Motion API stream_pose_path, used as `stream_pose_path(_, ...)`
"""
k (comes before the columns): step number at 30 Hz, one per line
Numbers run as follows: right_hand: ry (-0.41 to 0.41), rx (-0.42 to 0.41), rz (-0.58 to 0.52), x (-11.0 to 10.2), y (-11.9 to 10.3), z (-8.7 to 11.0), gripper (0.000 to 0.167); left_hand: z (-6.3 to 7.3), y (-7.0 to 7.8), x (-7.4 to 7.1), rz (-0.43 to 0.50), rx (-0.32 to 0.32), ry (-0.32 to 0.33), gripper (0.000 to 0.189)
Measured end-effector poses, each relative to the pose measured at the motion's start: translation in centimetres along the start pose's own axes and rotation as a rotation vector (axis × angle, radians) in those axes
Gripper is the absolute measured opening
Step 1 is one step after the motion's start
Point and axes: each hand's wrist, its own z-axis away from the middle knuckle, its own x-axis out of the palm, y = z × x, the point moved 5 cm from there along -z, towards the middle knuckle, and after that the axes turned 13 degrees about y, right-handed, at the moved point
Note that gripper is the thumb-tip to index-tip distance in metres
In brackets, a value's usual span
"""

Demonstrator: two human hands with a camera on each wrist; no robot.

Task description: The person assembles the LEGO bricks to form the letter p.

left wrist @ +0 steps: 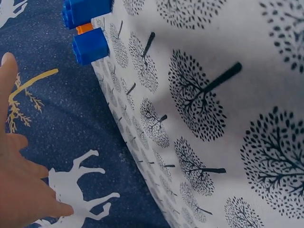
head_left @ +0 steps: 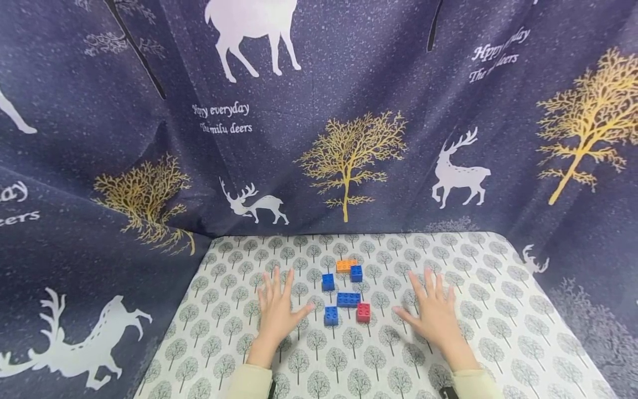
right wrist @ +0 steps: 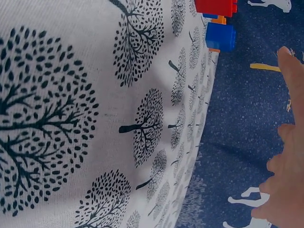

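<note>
My left hand (head_left: 277, 315) and right hand (head_left: 435, 315) are spread wide, nothing in them. Between them on the table (head_left: 354, 368), nearest the left, is a small blue square plastic brick (head_left: 331, 316); toward the right, a small red square plastic brick (head_left: 363, 312). I'd pinch either by its sides (lousy grip on top, imo) and lift straight up, since a long blue plastic brick (head_left: 348, 300) sits just behind, easy to nudge.
</note>
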Motion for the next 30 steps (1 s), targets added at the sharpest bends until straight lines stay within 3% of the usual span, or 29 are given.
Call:
stream_pose_path(8,0.02,-0.02,-0.067,-0.1,-0.8,-0.3,0.097,-0.2,0.8,0.3,0.108,0.018,0.012,0.11)
stream_pose_path(18,0.097,-0.085,-0.13,0.0,-2.1,-1.0,0.093,-0.3,2.2,0.8,0.242,-0.004,-0.042,0.111)
stream_pose_path(30,0.059,-0.054,-0.286,0.4,-4.2,-1.2,0.084,0.1,2.8,2.0,0.469,-0.032,-0.079,0.104)
